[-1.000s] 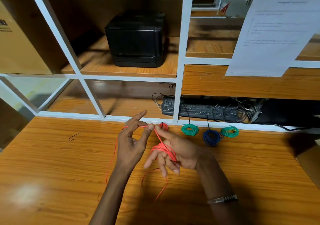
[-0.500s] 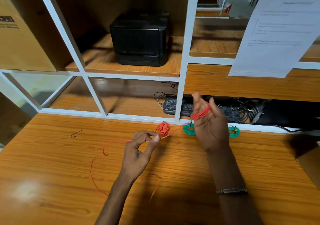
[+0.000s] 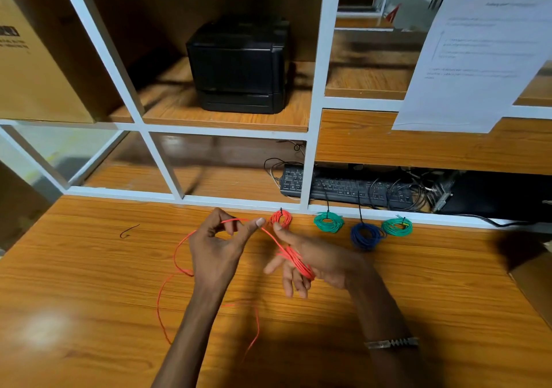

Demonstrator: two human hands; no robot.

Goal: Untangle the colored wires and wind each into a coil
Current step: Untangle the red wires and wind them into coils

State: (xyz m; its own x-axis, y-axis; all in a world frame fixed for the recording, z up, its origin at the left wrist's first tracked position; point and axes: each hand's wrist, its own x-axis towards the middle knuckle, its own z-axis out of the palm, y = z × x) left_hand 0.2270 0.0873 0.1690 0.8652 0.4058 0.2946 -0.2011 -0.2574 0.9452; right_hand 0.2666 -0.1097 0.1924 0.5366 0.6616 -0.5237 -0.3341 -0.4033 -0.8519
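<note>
1. Left hand (image 3: pixel 216 248): raised over the wooden desk (image 3: pixel 89 298), thumb and fingertips pinched on the red wire (image 3: pixel 174 256), back of the hand toward the camera.
2. Right hand (image 3: pixel 310 260): just right of the left hand and apart from it, palm turned leftward, fingers spread and pointing left and near. Several turns of red wire wrapped across those fingers; not clenched.
3. Wrapped turns: long axis running diagonally, from far-left by the index finger to near-right by the little finger.
4. Short taut span of red wire linking the left-hand pinch to the wrap on the right hand, slanting down to the right.
5. Loose remainder of the red wire: trailing from the left hand in an open loop to the left, then curving across the desk toward the near edge, passing under the left forearm. Free end lying near, pointing toward the viewer.
6. Finished coils along the far desk edge, flat, left to right: red coil (image 3: pixel 281 218), green coil (image 3: pixel 328 222), blue coil (image 3: pixel 366 236), second green coil (image 3: pixel 397 226). Each bound by a dark tie.
7. Red coil just beyond the right index fingertip; contact cannot be told.
8. Metal bracelet (image 3: pixel 391 343) on the right wrist.
</note>
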